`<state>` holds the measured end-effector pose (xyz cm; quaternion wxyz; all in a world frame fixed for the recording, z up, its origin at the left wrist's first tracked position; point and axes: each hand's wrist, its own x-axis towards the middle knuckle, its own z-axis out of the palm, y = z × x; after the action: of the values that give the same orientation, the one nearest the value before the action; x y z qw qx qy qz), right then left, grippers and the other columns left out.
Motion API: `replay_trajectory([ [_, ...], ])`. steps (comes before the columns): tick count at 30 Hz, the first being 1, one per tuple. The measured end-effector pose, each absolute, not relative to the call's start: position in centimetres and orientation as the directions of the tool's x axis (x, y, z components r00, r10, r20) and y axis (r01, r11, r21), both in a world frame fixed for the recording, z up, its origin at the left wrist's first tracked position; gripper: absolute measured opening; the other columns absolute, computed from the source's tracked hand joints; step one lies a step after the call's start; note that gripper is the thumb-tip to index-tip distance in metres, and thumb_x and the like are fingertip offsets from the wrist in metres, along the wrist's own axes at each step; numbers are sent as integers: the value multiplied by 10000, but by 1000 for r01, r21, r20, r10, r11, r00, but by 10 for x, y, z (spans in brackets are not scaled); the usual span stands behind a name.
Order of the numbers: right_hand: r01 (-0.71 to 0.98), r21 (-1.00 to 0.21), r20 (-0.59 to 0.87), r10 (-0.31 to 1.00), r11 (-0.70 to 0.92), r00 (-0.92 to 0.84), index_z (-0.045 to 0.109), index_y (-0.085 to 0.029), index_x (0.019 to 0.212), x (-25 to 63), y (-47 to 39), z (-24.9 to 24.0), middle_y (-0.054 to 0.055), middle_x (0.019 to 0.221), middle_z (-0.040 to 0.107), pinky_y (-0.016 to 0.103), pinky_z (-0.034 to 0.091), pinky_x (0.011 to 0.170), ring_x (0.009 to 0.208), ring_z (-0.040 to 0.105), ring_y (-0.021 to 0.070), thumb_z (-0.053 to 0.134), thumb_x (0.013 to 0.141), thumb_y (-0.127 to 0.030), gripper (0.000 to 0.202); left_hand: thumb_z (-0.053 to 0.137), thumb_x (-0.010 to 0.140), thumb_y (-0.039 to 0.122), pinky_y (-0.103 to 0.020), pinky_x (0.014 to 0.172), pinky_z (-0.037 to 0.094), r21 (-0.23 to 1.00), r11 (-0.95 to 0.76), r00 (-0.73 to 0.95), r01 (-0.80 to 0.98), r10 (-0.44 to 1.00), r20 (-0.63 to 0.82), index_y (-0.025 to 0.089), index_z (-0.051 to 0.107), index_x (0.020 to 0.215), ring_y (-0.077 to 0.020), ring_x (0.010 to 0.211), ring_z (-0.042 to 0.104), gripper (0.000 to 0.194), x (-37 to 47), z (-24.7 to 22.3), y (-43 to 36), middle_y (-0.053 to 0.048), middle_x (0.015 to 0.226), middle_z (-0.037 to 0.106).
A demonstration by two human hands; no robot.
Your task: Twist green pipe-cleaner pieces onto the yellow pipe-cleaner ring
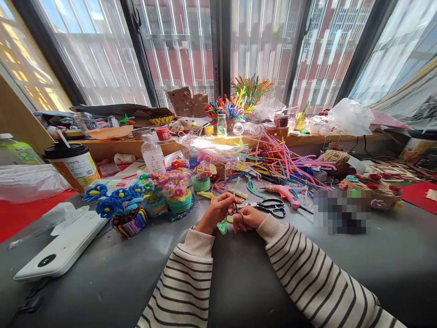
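Craft workspace with glue gun (281,190)

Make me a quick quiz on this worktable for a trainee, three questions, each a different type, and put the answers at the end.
1. True or false: the pink glue gun lies to the right of the right hand.

2. What colour are the flowers in the striped pot? A) white B) blue C) orange

3. Fill in the blank: the small fluffy piece hanging just below the left hand is ____ in colour.

Key: 1. True. 2. B. 3. Green.
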<state>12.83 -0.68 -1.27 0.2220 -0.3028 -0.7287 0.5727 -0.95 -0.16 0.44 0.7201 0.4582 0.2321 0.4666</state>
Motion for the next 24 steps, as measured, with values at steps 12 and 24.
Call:
replay_trajectory([
  [12,211,-918,182,829,336,-529,529,-119,579,128,0,-23,-35,392,343,201,221,378,363,281,45,156,544,-771,752,588,621,233,-180,452,317,907,57,385,-416,915,119,125,535,593,-49,442,422,123,-8,-2,2,32,486,484],
  [24,271,-884,247,873,381,-420,501,-142,438,128,-7,-11,-5,416,391,225,265,449,421,356,79,266,584,-730,650,588,618,225,-184,481,299,916,103,455,-389,885,94,127,518,580,-47,449,402,126,-8,-2,2,40,482,464],
])
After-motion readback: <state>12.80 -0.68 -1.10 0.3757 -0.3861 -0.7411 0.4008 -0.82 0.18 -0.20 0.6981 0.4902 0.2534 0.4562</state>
